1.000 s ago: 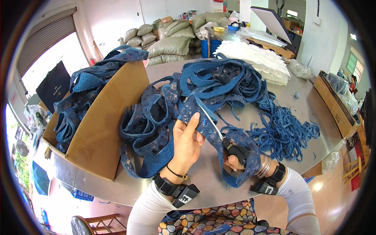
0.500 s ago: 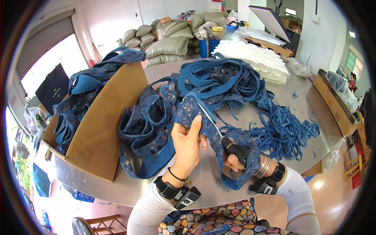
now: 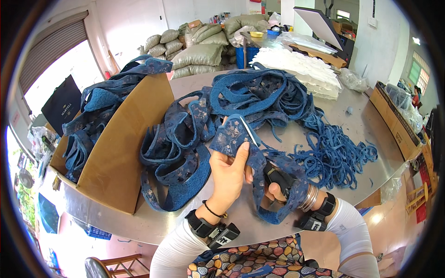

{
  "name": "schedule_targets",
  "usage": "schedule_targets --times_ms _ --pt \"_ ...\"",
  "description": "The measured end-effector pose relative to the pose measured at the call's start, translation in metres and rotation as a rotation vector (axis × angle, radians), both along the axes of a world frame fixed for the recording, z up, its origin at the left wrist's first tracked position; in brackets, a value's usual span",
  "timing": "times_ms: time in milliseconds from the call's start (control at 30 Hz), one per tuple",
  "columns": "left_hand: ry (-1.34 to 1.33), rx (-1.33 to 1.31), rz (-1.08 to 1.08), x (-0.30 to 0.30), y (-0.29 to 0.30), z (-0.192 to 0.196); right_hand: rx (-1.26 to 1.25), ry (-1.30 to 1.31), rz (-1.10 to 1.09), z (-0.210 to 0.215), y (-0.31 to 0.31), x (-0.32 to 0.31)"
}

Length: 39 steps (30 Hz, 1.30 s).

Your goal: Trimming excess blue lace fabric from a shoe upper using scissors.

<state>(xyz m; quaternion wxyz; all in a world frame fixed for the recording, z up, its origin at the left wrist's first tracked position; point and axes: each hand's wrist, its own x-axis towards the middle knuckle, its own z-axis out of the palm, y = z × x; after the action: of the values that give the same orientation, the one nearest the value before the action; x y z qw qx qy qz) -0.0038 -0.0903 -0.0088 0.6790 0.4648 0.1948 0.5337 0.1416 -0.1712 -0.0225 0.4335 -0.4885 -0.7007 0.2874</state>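
Observation:
My left hand (image 3: 229,173) pinches a blue floral fabric strip (image 3: 230,139), thumb on top. My right hand (image 3: 277,192) is closed round the black handles of a pair of scissors (image 3: 278,178). One pale blade shows along the upper edge of the strip, just beyond my left thumb; the other blade is hidden by the fabric. From my left hand the strip hangs down in a loop and passes over my right hand and wrist. Left of my hands lie wide looped blue fabric strips (image 3: 174,169). To the right is a tangle of thin blue trimmings (image 3: 331,148).
A cardboard box (image 3: 134,139) full of blue strips stands at the left of the metal table (image 3: 116,217). More coiled strips (image 3: 259,90) lie ahead, beside a white stack of sheets (image 3: 301,69). Another cardboard box (image 3: 394,120) is at the right edge. Sacks (image 3: 197,55) are piled behind.
My left hand has shifted slightly right, toward the scissors, with the strip. Less of the blade shows now. My right hand has hardly moved.

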Motion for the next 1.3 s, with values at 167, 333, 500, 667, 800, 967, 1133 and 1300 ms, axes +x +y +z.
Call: schedule_targets --times_ms 167,333,500,667,800,967,1133,1300 --pt "0.016 0.070 -0.015 0.001 -0.004 0.002 0.024 -0.047 -0.001 -0.004 0.002 0.003" --pt "0.039 0.071 -0.024 -0.001 -0.003 0.000 -0.027 -0.036 -0.003 -0.004 0.000 0.003" --pt "0.040 0.069 -0.011 0.001 -0.004 0.001 -0.073 -0.043 -0.003 0.000 -0.003 0.002" --pt "0.039 0.066 -0.010 0.000 -0.003 0.001 -0.080 -0.047 -0.004 0.004 -0.004 -0.002" --pt "0.030 0.053 -0.025 0.001 -0.004 0.003 -0.107 -0.031 0.015 -0.005 -0.001 0.001" --pt "0.012 0.033 -0.044 0.002 -0.002 0.001 -0.176 0.064 0.026 0.004 -0.007 -0.001" --pt "0.018 0.070 -0.099 -0.004 0.007 -0.001 -0.146 0.117 0.023 0.006 -0.006 0.000" --pt "-0.043 0.003 -0.014 0.001 0.004 0.001 -0.216 0.068 0.031 0.005 -0.005 0.003"
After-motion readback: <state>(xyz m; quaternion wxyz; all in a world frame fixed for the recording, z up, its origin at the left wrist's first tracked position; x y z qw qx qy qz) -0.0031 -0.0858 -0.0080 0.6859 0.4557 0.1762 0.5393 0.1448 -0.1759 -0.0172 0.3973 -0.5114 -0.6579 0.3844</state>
